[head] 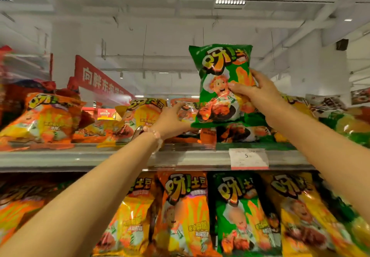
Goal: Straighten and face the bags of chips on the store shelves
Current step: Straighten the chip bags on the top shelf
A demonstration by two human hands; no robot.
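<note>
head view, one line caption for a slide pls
Right hand holds a green chip bag upright above the top shelf; left hand touches an orange bag.

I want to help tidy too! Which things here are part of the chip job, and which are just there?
Part of the job:
green chip bag, held up by the right hand
orange bags lying on the top shelf
left hand reaching among them

Just there:
price tag
red banner
ceiling light

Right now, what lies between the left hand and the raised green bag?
In the head view, an orange bag lying on the top shelf sits between the left hand and the green bag.
</note>
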